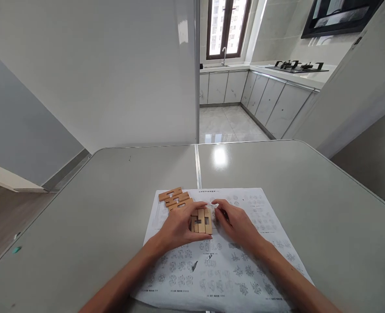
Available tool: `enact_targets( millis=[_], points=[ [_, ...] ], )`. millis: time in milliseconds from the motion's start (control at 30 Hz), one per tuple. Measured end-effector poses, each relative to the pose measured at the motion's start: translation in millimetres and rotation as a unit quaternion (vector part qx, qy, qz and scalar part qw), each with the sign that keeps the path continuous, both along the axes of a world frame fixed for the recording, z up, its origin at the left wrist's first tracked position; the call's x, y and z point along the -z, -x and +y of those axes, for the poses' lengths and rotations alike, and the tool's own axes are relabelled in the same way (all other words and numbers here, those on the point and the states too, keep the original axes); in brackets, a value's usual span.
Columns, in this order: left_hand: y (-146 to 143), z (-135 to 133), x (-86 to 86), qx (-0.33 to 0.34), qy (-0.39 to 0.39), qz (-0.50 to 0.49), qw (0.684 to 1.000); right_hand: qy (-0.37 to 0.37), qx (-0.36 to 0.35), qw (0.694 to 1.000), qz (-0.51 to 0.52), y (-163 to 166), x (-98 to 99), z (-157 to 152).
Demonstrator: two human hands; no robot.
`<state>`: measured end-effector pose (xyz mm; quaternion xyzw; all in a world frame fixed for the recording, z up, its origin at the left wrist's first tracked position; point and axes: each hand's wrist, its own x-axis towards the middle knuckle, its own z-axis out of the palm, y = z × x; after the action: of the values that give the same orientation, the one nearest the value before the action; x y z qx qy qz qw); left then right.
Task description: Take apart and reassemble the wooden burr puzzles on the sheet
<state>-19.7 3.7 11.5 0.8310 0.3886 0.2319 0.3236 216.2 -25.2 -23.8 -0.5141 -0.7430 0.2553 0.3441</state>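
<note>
My left hand [181, 224] curls around a small group of light wooden puzzle pieces [201, 221], thumb on the near edge and fingers on the far edge. The pieces lie side by side, with notches and dark gaps between them. Just right of them, my right hand [233, 219] hovers near the paper, index finger pointing left and the other fingers curled. A gap shows between its fingertips, with nothing visible in it. Beyond my left hand, several notched wooden pieces [170, 194] lie staggered, dark marks on their faces. Part of the nearest one is hidden by my left hand.
Under both hands spreads a large white sheet [218, 278] printed with rows of puzzle diagrams. It lies on a grey table [114, 208] with a metal seam [197, 165]. A small green bit [17, 250] sits near the table's left edge. A kitchen counter [238, 67] stands beyond.
</note>
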Motion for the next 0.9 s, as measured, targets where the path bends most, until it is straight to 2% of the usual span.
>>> enact_targets(
  millis=[67,267,367,600,900],
  points=[
    [14,-2,-4.7,-0.032,0.0,-0.008,0.999,0.001,-0.001,1.0,0.0,0,-0.8,-1],
    [65,0,-16.7,-0.198,-0.026,-0.007,0.98,0.008,0.005,1.0,0.007,-1,-1.5,-3],
    [84,4,-19.8,-0.242,-0.028,0.01,0.97,0.012,0.012,1.0,0.004,-1,-0.4,-4],
    [107,13,-16.2,-0.267,-0.039,0.066,0.961,0.021,0.013,1.0,-0.001,-3,0.5,-5],
    [107,13,-11.8,-0.264,-0.041,0.124,0.956,0.029,0.023,0.999,-0.005,-3,-2.2,-5]
  ],
)
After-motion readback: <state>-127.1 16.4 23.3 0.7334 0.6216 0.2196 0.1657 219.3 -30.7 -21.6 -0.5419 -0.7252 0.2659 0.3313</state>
